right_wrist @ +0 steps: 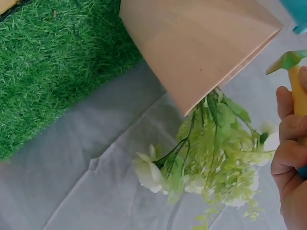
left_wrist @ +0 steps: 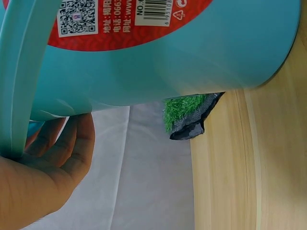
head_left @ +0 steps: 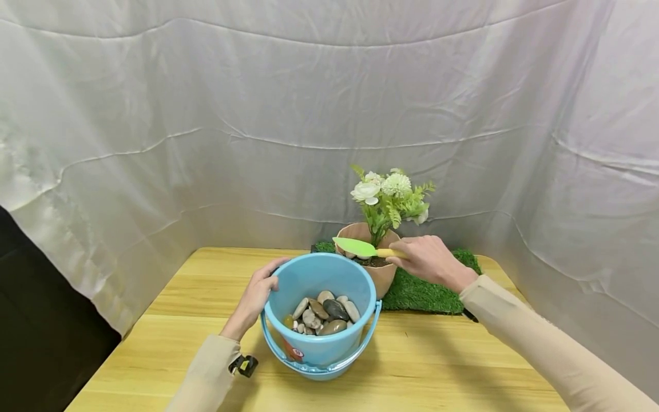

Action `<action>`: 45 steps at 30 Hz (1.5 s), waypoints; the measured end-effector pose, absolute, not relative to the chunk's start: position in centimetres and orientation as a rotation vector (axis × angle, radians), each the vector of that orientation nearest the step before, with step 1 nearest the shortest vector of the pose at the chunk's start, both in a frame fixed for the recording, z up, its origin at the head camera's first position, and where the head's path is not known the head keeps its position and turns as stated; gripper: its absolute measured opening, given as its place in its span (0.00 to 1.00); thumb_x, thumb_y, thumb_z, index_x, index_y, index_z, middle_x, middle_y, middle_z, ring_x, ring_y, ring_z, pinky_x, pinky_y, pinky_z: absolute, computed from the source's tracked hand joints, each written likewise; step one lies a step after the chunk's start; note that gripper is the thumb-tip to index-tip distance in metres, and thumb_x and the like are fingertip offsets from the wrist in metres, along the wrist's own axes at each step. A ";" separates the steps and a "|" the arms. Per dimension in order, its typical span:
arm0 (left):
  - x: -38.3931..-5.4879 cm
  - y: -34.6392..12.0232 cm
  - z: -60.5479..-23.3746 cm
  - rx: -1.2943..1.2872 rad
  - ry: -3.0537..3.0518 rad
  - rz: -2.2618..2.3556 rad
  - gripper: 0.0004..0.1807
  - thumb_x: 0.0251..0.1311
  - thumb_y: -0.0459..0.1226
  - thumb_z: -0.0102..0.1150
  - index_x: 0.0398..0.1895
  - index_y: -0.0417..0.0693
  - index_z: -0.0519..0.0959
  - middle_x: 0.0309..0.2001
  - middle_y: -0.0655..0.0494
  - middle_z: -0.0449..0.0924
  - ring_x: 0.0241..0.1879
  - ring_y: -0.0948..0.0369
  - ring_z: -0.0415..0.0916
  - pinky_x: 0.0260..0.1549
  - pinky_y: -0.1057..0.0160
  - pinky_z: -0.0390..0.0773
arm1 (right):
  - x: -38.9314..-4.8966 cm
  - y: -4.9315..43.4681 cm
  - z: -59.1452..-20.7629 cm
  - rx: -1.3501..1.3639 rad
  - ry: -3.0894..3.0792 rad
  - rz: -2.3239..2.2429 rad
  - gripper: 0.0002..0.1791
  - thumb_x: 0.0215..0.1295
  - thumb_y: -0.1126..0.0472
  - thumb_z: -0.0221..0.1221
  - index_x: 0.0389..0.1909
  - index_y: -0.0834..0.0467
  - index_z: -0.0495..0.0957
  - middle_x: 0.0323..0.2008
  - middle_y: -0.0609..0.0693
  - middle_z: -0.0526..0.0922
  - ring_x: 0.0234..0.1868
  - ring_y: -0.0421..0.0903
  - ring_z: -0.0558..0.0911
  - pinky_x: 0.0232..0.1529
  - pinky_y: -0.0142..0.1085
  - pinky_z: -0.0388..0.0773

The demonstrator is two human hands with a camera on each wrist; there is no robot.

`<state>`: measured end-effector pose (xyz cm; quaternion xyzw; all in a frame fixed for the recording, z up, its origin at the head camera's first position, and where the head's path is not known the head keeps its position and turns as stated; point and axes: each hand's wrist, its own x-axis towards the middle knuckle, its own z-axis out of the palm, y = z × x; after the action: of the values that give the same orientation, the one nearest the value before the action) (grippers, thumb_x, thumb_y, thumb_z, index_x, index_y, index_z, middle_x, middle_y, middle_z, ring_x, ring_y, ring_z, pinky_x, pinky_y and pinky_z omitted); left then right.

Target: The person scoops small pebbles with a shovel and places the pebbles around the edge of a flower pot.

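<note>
My left hand (head_left: pixel 257 297) grips the rim of a light blue bucket (head_left: pixel 311 277) at its left side, thumb inside and fingers along the outer wall. Smooth stones (head_left: pixel 316 315) in grey, brown and black lie in the bucket. A small garden trowel (head_left: pixel 355 246) with a green blade and yellow handle is in my right hand (head_left: pixel 432 260), fingers curled round the handle. Its blade points left, over the front of a pinkish flowerpot (head_left: pixel 383 280). White flowers (head_left: pixel 395 186) with green leaves stand in dark soil there, and a few pale stones show behind the blade.
Under and beside the pot is a mat of artificial grass (head_left: pixel 422 294). The bucket's handle (head_left: pixel 376 326) hangs down at its front. All stands on a wooden table (head_left: pixel 206 286), with grey cloth (head_left: pixel 288 114) behind and a black area at the left.
</note>
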<state>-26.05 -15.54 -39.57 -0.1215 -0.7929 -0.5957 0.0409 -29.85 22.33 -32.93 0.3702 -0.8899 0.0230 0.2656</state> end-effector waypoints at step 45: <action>-25.8 -15.5 -39.3 -0.375 -2.423 -1.832 0.35 0.51 0.27 0.41 0.67 0.51 0.71 0.66 0.45 0.71 0.57 0.46 0.70 0.46 0.55 0.71 | -26.9 15.4 -32.5 1.448 -2.323 0.034 0.08 0.56 0.47 0.67 0.29 0.45 0.82 0.25 0.38 0.80 0.23 0.34 0.75 0.24 0.28 0.67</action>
<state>-25.83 -15.55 -39.30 -0.1223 -0.7910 -0.5980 0.0403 -26.87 15.41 -32.53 0.5182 -0.8313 0.0122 0.2006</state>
